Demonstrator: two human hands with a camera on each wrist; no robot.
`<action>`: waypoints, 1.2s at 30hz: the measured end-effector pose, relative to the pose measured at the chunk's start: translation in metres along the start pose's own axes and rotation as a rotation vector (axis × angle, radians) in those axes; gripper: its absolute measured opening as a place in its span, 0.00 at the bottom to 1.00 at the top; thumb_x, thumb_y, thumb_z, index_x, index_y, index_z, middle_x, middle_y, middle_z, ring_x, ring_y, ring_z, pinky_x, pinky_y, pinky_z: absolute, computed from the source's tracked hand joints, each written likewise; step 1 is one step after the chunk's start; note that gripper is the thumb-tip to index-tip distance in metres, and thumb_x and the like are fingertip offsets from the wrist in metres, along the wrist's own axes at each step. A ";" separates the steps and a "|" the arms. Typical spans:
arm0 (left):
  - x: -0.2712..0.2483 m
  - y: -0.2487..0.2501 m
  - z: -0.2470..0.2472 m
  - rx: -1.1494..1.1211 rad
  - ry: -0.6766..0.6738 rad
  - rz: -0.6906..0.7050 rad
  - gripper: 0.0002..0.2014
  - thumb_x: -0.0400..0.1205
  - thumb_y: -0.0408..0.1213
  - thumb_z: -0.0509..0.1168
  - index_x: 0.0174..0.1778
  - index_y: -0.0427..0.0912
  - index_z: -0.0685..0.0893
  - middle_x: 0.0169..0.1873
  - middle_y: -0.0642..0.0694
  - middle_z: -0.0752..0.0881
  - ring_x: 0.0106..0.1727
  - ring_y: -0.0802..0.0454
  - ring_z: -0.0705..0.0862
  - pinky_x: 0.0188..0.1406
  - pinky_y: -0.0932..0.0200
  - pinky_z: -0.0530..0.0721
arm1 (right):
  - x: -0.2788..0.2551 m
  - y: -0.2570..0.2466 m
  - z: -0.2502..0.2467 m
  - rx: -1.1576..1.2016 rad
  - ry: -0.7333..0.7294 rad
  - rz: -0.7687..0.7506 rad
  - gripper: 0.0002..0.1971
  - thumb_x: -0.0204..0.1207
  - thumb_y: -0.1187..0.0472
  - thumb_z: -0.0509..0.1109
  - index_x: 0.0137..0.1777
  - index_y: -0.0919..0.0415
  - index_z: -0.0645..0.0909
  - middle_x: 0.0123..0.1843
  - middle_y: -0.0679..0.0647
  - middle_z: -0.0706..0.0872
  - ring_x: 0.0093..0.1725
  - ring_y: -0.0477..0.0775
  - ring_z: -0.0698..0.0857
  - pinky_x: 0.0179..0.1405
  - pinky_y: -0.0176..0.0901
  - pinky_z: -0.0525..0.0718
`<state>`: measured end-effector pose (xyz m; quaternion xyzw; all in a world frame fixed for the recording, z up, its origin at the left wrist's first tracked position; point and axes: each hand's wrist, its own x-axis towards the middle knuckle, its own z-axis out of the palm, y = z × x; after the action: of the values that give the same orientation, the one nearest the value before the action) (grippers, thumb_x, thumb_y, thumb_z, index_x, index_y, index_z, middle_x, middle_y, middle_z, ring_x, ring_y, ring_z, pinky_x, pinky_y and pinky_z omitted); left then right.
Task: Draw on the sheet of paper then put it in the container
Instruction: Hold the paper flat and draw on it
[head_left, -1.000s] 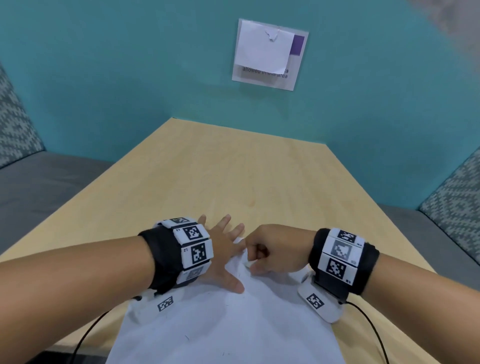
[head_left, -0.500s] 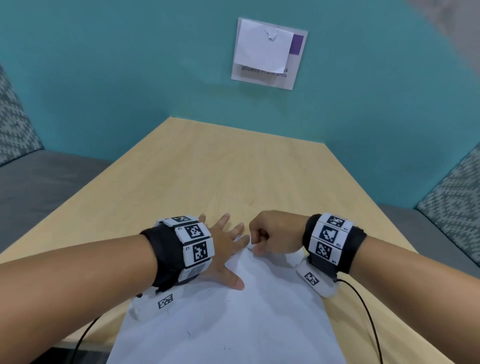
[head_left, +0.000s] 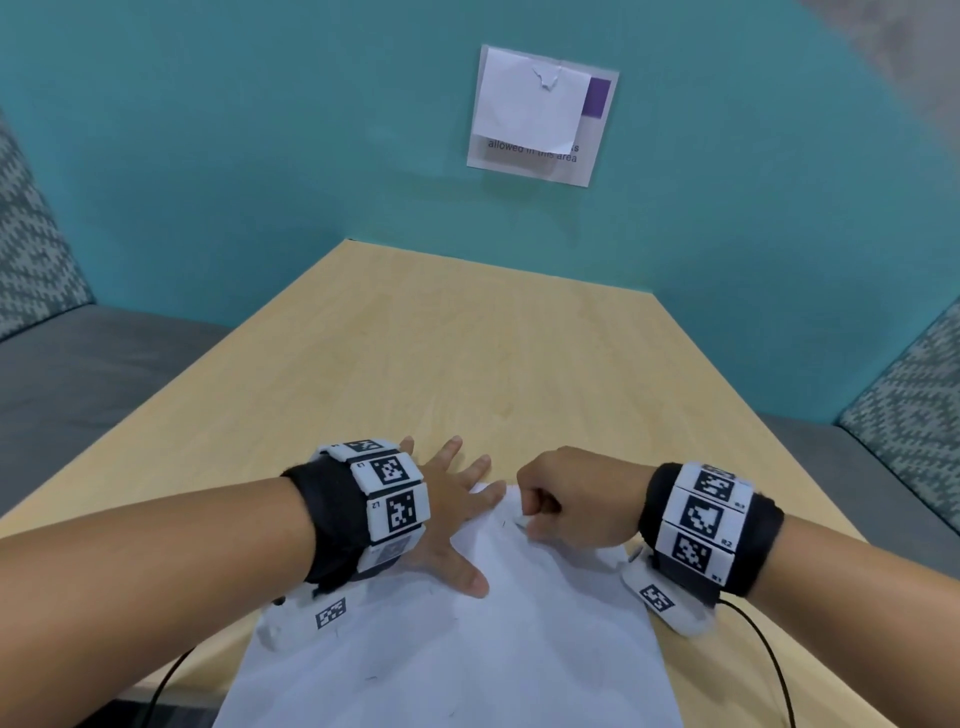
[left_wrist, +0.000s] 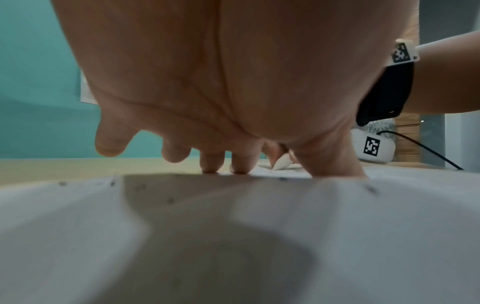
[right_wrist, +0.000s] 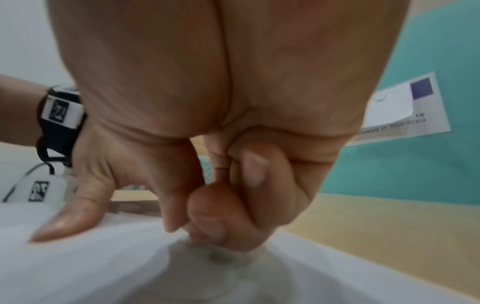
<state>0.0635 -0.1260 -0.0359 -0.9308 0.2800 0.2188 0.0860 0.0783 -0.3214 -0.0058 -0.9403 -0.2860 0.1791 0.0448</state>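
Paper at risk of creasing or sliding during drawing.

The table (head_left: 467, 364) carries the sheet of paper (head_left: 467, 649), pinned under the spread, flat fingers of the left hand (head_left: 441, 519). Just beside them, the right hand (head_left: 571, 504) curls around a small white drawing tool (left_wrist: 281, 162). Uneven pressure could buckle the far edge; no container shows.

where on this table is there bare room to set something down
The table is bare from the hands to the teal wall. The near end is crowded: sheet of paper, left hand flat, right hand curled at its top edge.
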 end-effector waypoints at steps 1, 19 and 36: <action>0.000 -0.001 0.000 -0.002 0.001 0.000 0.54 0.75 0.76 0.58 0.87 0.59 0.35 0.87 0.52 0.33 0.85 0.41 0.28 0.77 0.20 0.37 | 0.000 0.004 -0.002 0.012 0.006 0.016 0.07 0.76 0.54 0.72 0.46 0.58 0.81 0.35 0.43 0.79 0.38 0.50 0.78 0.36 0.39 0.76; 0.021 0.006 -0.007 -0.030 0.054 0.040 0.47 0.73 0.76 0.62 0.85 0.71 0.46 0.87 0.50 0.33 0.84 0.38 0.26 0.75 0.18 0.37 | -0.005 -0.007 0.002 0.101 -0.106 -0.105 0.07 0.76 0.56 0.73 0.40 0.51 0.77 0.33 0.43 0.78 0.31 0.43 0.75 0.33 0.34 0.73; 0.025 0.004 -0.002 -0.048 0.057 0.016 0.51 0.71 0.78 0.61 0.81 0.76 0.35 0.87 0.48 0.33 0.84 0.35 0.26 0.74 0.16 0.38 | -0.006 -0.007 0.006 0.071 -0.097 -0.112 0.06 0.75 0.58 0.71 0.42 0.59 0.80 0.34 0.47 0.80 0.32 0.48 0.76 0.34 0.39 0.75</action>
<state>0.0807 -0.1417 -0.0451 -0.9362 0.2842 0.1996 0.0537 0.0675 -0.3188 -0.0076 -0.9109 -0.3333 0.2316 0.0744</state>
